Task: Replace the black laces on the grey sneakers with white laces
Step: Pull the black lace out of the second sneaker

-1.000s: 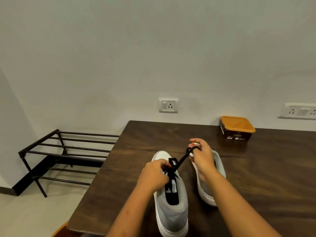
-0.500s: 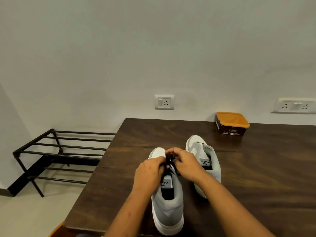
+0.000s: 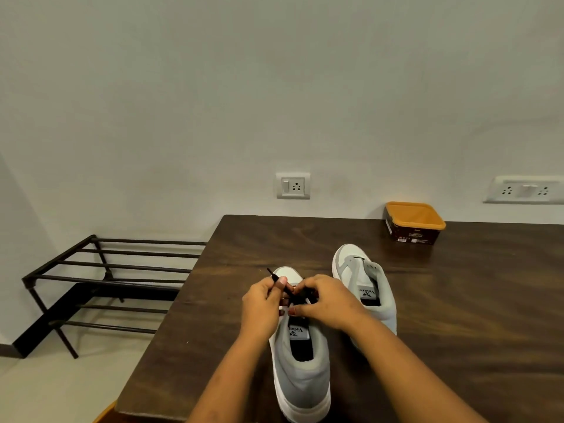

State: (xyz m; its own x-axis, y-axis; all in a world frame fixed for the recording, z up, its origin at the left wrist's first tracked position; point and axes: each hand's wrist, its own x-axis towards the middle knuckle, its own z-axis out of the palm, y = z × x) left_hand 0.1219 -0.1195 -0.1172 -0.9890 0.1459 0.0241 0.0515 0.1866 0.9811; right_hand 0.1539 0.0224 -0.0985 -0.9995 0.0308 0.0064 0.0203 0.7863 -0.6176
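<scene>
A black metal shoe rack [image 3: 106, 279] stands on the floor at nine o'clock of the counter [image 3: 457, 331], against the pale wall. On the wall at twelve o'clock, above the counter's back edge, sits a white socket plate [image 3: 293, 185].

The left hand [image 3: 264, 303] is clamped on the black lace [image 3: 276, 277]. Thumb and fingers pinch it near its end, and the stiff tip sticks out past the knuckles toward eleven o'clock. This hand hovers over the toe half of the near grey sneaker [image 3: 300, 370], which stands at six o'clock on the counter with its toe pointing to twelve and its heel toward the person.

The right hand [image 3: 326, 300] lies just beside the left one at three o'clock, the two almost touching. Its fingers curl down over the same lace where it crosses the tongue, with the thumb tucked below. How much lace it holds is hidden by the fingers.

The second grey sneaker [image 3: 363, 285] stands at two o'clock of the first, close beside it and parallel, partly behind the right wrist. An orange-lidded tub [image 3: 413, 222] sits at one o'clock by the wall, well apart from the shoes. A wide socket panel [image 3: 525, 189] is on the wall at two o'clock.
</scene>
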